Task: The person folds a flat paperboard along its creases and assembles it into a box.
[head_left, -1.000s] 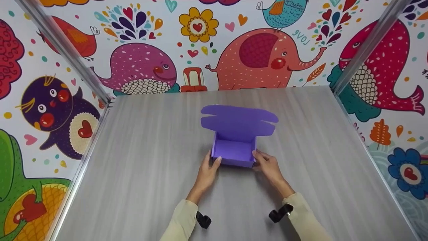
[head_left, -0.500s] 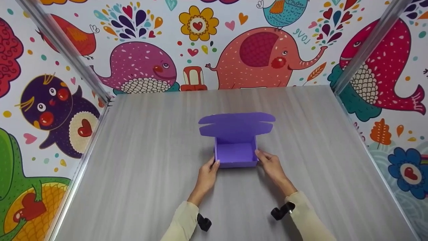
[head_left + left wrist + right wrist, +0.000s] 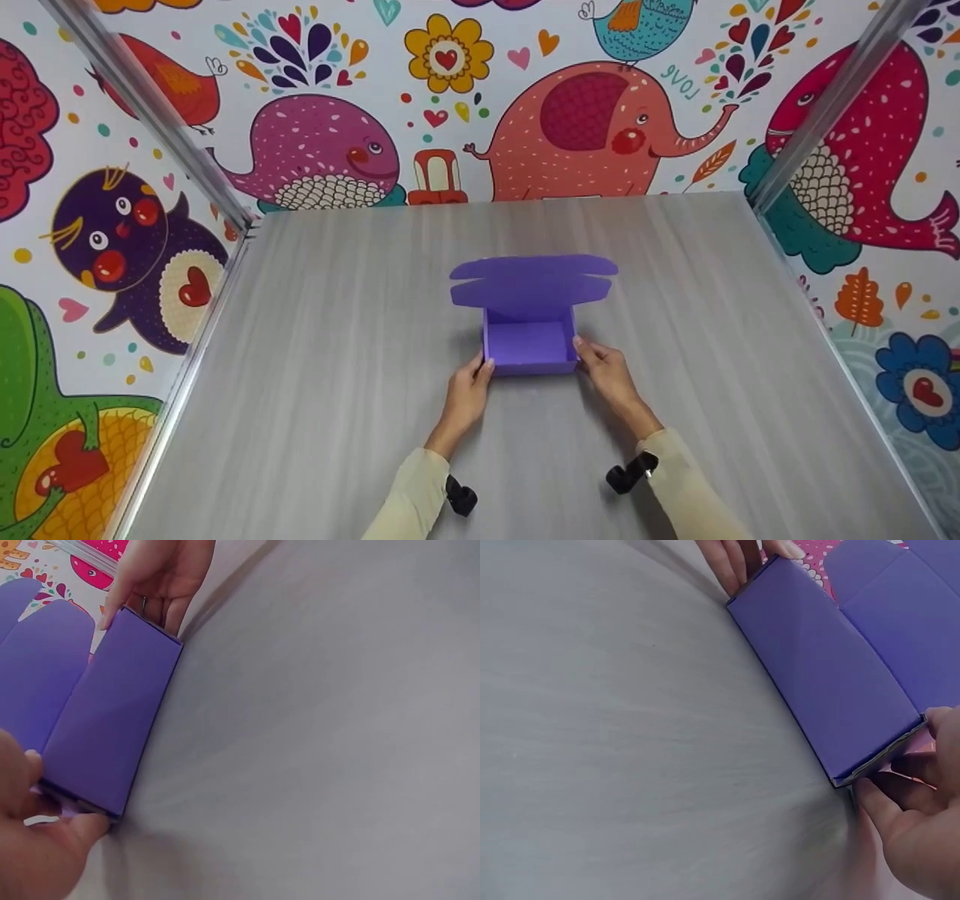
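Observation:
A small purple cardboard box [image 3: 531, 369] stands mid-table with its lid [image 3: 534, 280] raised at the back, side flaps spread. Its inside shows a bare purple floor. My left hand [image 3: 466, 394] grips the left end, thumb at the front corner. On the opposite end, my right hand [image 3: 611, 381] holds the box with its thumb near the rim. The left wrist view shows the front wall of the box [image 3: 116, 712] between both hands. Seen from the right wrist, the fingers of the right hand [image 3: 919, 829] bend around the near end, partly hidden behind it.
The grey wood-grain table [image 3: 337, 337] spreads around the box on all sides. Walls printed with cartoon animals, such as an elephant [image 3: 574, 139], rise at the back and sides. Metal rails [image 3: 161, 420] run along the table's edges. A black wrist mount [image 3: 461, 496] sits at each cuff.
Between one second and half a second ago, the box straightened a little and its lid shifted lower in view. Both hands kept their hold. Since then the box has barely moved.

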Motion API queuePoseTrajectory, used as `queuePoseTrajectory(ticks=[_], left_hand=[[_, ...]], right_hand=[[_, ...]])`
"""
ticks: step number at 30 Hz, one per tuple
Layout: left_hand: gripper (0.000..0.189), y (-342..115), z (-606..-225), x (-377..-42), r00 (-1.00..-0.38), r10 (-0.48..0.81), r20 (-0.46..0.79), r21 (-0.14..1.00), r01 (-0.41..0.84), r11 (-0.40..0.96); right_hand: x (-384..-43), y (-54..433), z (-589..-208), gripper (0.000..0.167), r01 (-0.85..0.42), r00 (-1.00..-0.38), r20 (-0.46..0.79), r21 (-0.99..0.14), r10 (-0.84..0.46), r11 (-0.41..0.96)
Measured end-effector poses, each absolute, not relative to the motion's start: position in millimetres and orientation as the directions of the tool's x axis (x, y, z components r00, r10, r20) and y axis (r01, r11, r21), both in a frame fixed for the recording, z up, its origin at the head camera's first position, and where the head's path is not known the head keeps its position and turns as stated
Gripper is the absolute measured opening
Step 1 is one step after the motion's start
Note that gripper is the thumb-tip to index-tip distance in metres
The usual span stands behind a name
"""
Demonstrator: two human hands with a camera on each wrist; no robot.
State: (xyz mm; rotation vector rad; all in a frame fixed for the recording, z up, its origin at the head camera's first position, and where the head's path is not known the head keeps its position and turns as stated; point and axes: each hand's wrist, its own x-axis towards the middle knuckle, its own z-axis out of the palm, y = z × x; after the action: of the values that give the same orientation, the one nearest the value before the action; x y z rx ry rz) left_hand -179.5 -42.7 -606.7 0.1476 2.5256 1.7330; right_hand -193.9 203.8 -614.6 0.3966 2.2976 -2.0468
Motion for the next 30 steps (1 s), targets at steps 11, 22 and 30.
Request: queuePoseTrajectory(ticks=[11, 22, 30], left_hand=[[0.051, -42.4, -605.7, -180.2, -0.997, 0.065, -0.043, 0.933, -0.016, 0.359], [0.071, -63.7, -594.0, -198.8, -0.995, 0.042, -0.092, 0.953, -0.075, 0.293], [0.058, -77.3, -556.0, -235.1, -0.999, -0.053, -0.015, 0.966, -0.028, 0.259]], right_hand=[[-192.2, 201.1, -613.9, 0.044, 0.227, -0.961, -0.202, -0.967, 0.190, 0.118], [-200.2, 222.7, -601.2, 0.053, 0.255, -0.938, -0.230, -0.964, 0.258, 0.070], [-218.7, 232.3, -572.4, 0.058, 0.081, -0.978, -0.036, -0.974, 0.208, 0.213]])
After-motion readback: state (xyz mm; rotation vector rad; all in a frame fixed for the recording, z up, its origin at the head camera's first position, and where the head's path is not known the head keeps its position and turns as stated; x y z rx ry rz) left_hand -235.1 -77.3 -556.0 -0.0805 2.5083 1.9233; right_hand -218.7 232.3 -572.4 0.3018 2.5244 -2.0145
